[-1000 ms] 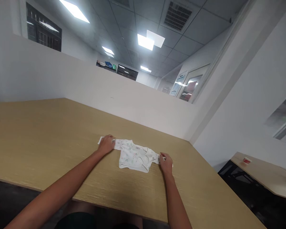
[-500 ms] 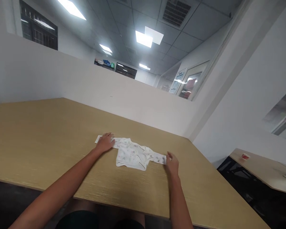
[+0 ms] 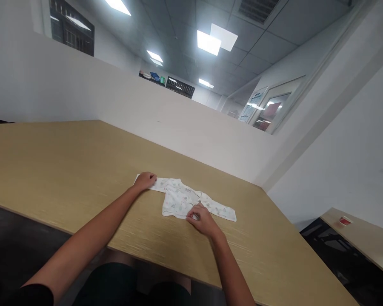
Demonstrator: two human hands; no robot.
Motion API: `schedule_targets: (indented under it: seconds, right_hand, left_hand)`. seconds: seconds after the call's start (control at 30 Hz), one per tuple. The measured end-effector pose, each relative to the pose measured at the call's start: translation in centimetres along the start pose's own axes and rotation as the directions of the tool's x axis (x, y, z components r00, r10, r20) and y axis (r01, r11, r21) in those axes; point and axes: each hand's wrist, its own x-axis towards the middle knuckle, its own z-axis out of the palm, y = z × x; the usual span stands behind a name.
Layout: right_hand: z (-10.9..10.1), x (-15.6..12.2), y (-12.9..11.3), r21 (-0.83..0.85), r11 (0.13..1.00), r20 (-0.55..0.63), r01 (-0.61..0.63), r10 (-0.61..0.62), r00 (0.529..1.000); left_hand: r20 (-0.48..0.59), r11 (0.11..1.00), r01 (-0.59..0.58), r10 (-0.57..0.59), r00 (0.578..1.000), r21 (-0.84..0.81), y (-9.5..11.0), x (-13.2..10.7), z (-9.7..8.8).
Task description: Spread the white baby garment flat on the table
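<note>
A small white baby shirt (image 3: 178,199) with a faint print lies spread flat on the wooden table (image 3: 67,161), sleeves out to both sides. My left hand (image 3: 145,180) rests on the end of the left sleeve, fingers curled down onto the cloth. My right hand (image 3: 201,217) is at the shirt's lower right hem, fingers bent and pinching the edge of the fabric. The right sleeve (image 3: 221,209) lies free beyond it.
A white partition wall (image 3: 185,131) runs along the table's far edge and meets a white wall at the right corner. A second desk (image 3: 360,238) with a small red item (image 3: 344,220) stands lower right, across a dark gap.
My right hand left the end of the right sleeve and moved left to the shirt's lower hem. My left hand stayed on the left sleeve. The view tilted slightly.
</note>
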Motion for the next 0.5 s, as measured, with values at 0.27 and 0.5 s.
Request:
schedule_targets:
  seconds: [0.27, 0.5]
  right_hand:
    - [-4.2, -1.5, -1.4, 0.151, 0.978, 0.384, -0.146, 0.078, 0.920]
    - [-8.3, -3.3, 2.6, 0.355, 0.893, -0.023, -0.278, 0.305, 0.952]
  left_hand:
    - [0.071, 0.972, 0.100, -0.087, 0.994, -0.212, -1.4, 1.5, -0.6]
    - [0.004, 0.992, 0.069, -0.069, 0.998, -0.103, -1.6, 1.4, 0.0]
